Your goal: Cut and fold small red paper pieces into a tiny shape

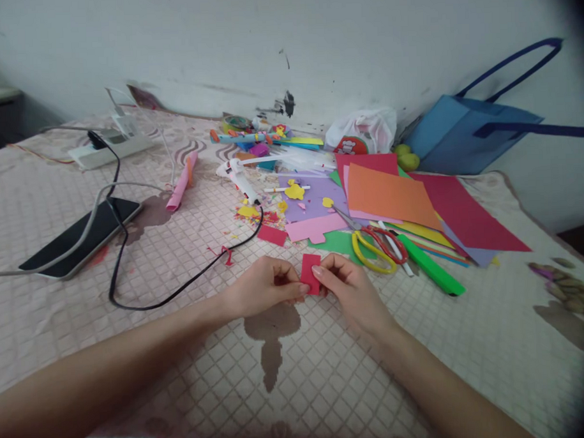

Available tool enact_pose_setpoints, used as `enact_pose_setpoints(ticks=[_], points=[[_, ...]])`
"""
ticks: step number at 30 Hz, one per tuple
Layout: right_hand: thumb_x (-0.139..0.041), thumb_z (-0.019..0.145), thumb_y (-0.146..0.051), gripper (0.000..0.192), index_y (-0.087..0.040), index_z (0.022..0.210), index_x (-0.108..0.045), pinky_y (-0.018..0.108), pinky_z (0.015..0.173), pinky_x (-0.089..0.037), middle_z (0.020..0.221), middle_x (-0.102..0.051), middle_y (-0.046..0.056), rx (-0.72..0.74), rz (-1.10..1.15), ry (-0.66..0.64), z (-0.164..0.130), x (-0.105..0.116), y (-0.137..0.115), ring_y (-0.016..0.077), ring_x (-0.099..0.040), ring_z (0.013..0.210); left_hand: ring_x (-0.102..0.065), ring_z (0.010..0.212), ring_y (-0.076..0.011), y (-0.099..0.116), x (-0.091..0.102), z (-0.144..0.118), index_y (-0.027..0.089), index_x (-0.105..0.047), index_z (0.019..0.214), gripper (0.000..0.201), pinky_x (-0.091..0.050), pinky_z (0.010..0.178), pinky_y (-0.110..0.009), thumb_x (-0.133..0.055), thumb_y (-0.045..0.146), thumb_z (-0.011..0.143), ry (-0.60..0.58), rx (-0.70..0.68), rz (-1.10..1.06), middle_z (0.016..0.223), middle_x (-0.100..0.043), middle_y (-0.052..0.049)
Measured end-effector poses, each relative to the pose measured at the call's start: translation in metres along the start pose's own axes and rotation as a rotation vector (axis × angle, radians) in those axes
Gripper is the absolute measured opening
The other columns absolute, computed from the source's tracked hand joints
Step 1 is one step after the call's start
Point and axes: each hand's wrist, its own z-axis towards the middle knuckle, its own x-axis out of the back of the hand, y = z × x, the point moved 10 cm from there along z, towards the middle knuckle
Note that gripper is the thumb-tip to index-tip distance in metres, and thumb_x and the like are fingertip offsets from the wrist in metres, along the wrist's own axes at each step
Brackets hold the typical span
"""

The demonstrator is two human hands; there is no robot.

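Note:
A small red rectangular piece of craft sheet is held between my two hands, above the front part of the table. My left hand pinches its lower left edge between thumb and fingers. On the other side, my right hand grips the right edge, its thumb lying across the front face. Just behind my hands lie another red strip, a pink cut piece with a tab, and a green sheet. Scissors with yellow and red handles rest close to my right hand.
A white glue gun lies behind the scraps, its black cord looping left. A green cutter and stacked coloured sheets are at right. A tablet-like dark device and a power strip sit left; a blue bag stands back right.

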Motion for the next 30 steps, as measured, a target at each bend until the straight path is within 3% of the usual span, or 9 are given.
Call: enact_pose_setpoints(ticks=[5, 14, 24, 27, 30], points=[[-0.060, 0.081, -0.029, 0.020, -0.018, 0.065, -0.052, 0.022, 0.051, -0.034, 0.058, -0.049, -0.005, -0.005, 0.017, -0.025, -0.002, -0.005, 0.001, 0.0086, -0.043, 0.053, -0.050, 0.059, -0.0084, 0.002, 0.012, 0.002, 0.012, -0.059, 0.072, 0.027, -0.038, 0.055, -0.020, -0.063, 0.038, 0.076, 0.074, -0.064, -0.008, 0.065, -0.057, 0.000], [-0.059, 0.081, -0.025, 0.019, -0.019, 0.066, -0.050, 0.021, 0.050, -0.033, 0.058, -0.046, -0.005, -0.020, 0.024, -0.079, -0.003, -0.011, 0.003, 0.0081, -0.042, 0.053, -0.047, 0.057, -0.0080, 0.007, 0.021, 0.000, 0.012, -0.058, 0.069, 0.025, -0.035, 0.052, -0.019, -0.062, 0.035, 0.078, 0.157, -0.054, -0.023, 0.062, -0.055, 0.001], [-0.059, 0.080, -0.026, 0.020, -0.019, 0.065, -0.048, 0.022, 0.049, -0.033, 0.059, -0.043, -0.006, -0.018, -0.067, -0.146, -0.002, -0.014, -0.001, 0.0084, -0.040, 0.052, -0.050, 0.060, -0.0082, 0.006, 0.023, 0.003, 0.012, -0.060, 0.072, 0.019, -0.038, 0.058, -0.020, -0.060, 0.029, 0.079, 0.147, -0.094, -0.062, 0.066, -0.057, 0.001], [-0.057, 0.082, -0.025, 0.019, -0.019, 0.066, -0.049, 0.023, 0.050, -0.034, 0.060, -0.044, -0.005, 0.073, -0.209, -0.127, -0.003, -0.011, -0.012, 0.0091, -0.042, 0.053, -0.051, 0.060, -0.0083, 0.005, 0.023, 0.003, 0.012, -0.059, 0.071, 0.022, -0.039, 0.059, -0.020, -0.058, 0.031, 0.081, 0.140, -0.066, -0.087, 0.064, -0.057, 0.001], [-0.053, 0.086, -0.020, 0.014, -0.019, 0.071, -0.054, 0.026, 0.056, -0.039, 0.066, -0.052, -0.002, 0.336, -0.478, -0.015, -0.008, -0.003, -0.040, 0.0119, -0.048, 0.061, -0.057, 0.065, -0.0113, 0.000, 0.019, 0.004, 0.012, -0.060, 0.079, 0.029, -0.044, 0.064, -0.024, -0.053, 0.040, 0.085, 0.104, 0.006, -0.193, 0.070, -0.062, -0.002]])
